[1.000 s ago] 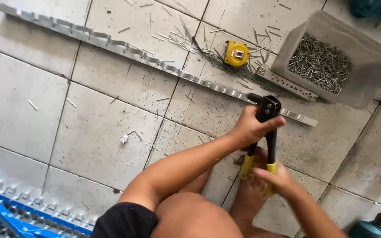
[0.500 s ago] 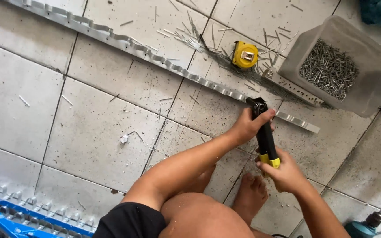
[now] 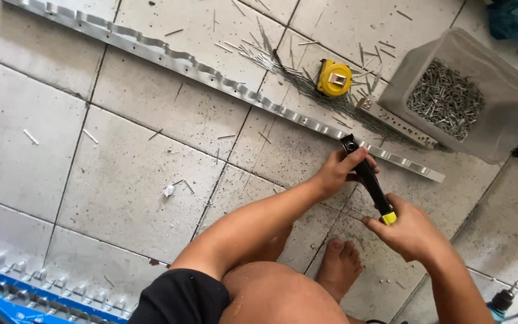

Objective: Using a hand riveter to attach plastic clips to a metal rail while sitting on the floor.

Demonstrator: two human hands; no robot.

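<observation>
Both hands grip a black rivet tool (image 3: 367,178) with yellow handle tips: left hand (image 3: 338,171) near its head, right hand (image 3: 410,228) at five o'clock, head against the long notched metal strip (image 3: 211,75).

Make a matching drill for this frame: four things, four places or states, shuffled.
Things:
1 rivet tool
2 tape measure
3 tub
4 rail

Places or states:
A yellow, lying among the spent pins
B held in both hands, nose at the rail
C full of rivets, at the right
D long, lying aslant across the tiles

Pairs: 1-B, 2-A, 3-C, 4-D
</observation>
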